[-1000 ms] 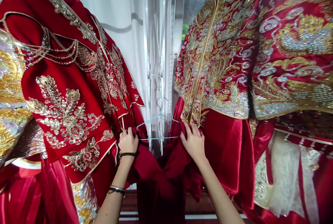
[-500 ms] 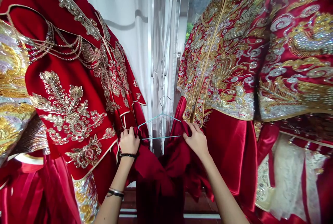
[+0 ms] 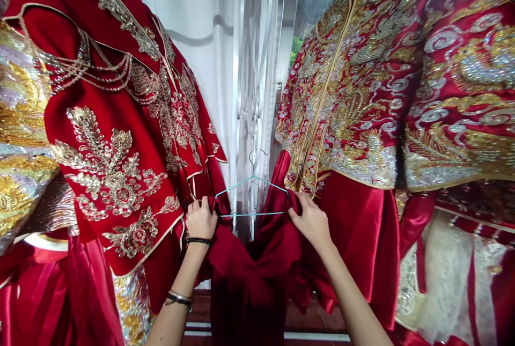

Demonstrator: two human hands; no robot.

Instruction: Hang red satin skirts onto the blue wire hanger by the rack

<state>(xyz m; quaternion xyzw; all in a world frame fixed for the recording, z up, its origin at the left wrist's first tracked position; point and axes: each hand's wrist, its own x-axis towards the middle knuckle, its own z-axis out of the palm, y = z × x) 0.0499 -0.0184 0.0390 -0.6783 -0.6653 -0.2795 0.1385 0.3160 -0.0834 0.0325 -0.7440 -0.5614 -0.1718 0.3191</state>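
**Right hand edges outward along the hanger**

Since a second ago the right hand (image 3: 311, 222) has slid a little to the right, and the right end of the wire hanger (image 3: 253, 214) has gone with it. The left hand (image 3: 200, 220) keeps its place at the hanger's left end.

The red satin cloth (image 3: 249, 276) hangs from both ends of the hanger's bottom bar. It sags in a deep fold below the bar's middle and falls on between the two forearms. It looks soft and slick, likely to slide off thin wire if let go, and it has enough length to drag. The hanger is thin and would probably bend under a hard pull. The surest hold looks to be where the cloth meets the bar's ends, pinched against the wire.

The left hand is closed into a fist around a bunch of cloth at the left end of the bar, knuckles up, with a beaded bracelet (image 3: 198, 240) at the wrist. The right hand is narrower, its fingers curled down and pinching cloth at the right end. Its thumb is hidden.

The hanger's hook rises before a white grille (image 3: 249, 67), though I cannot tell if it catches there. A beaded red jacket (image 3: 120, 137) hangs just left of the left hand, and a gold-embroidered jacket (image 3: 346, 94) just above the right.
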